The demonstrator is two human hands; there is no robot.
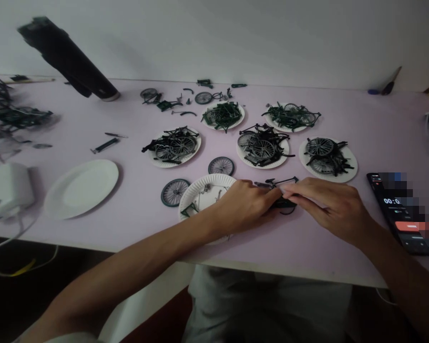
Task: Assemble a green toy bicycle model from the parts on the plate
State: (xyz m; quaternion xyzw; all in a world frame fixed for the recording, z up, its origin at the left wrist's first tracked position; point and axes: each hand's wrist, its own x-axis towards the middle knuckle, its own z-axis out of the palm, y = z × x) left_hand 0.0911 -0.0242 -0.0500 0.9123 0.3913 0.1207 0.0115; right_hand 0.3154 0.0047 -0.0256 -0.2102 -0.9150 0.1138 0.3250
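A dark model bicycle (285,181) is on the table in front of me, partly covered by my fingers. My left hand (248,202) is closed around its left side. From the right, my right hand (331,205) pinches at the bicycle's middle, its fingertips meeting those of the left; whatever small piece is between them is hidden. Under my left wrist lies a white paper plate (196,190) holding small thin metal and green parts. Two loose spoked wheels, one by the plate's left edge (175,192) and another wheel (221,166) behind it, lie flat.
Paper plates heaped with bicycle parts stand behind my hands, including a near-right plate (352,169). At left are a bare white plate (82,190), a white plug box (9,190) and a dark bottle (75,62). A phone (389,214) lies right.
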